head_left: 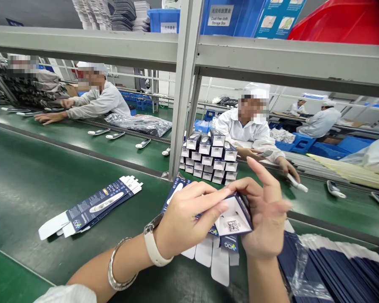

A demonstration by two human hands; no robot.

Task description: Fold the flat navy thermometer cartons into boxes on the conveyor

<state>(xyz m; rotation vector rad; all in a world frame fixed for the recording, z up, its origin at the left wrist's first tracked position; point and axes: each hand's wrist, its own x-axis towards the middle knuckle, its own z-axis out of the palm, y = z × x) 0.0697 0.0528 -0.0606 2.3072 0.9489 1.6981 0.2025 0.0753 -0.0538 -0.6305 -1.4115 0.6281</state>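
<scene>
Between my hands is a small dark blue carton (235,216), its open end facing me and showing a white inside with a square printed code. My left hand (188,214), with a watch and a bracelet on the wrist, pinches the carton's upper left edge. My right hand (263,214) grips its right side, with one finger raised off it. Beneath them, flattened cartons with white flaps (220,265) lie on the green surface, partly hidden by my hands. Another small pile of flat cartons (99,204) lies to the left.
Formed cartons (206,158) are stacked behind my hands, next to a metal post (183,88). Bundled flat cartons (334,269) lie at right. Beyond, a conveyor carries white handheld devices (335,189); a co-worker's hand (289,168) holds one. A shelf beam (290,63) crosses above.
</scene>
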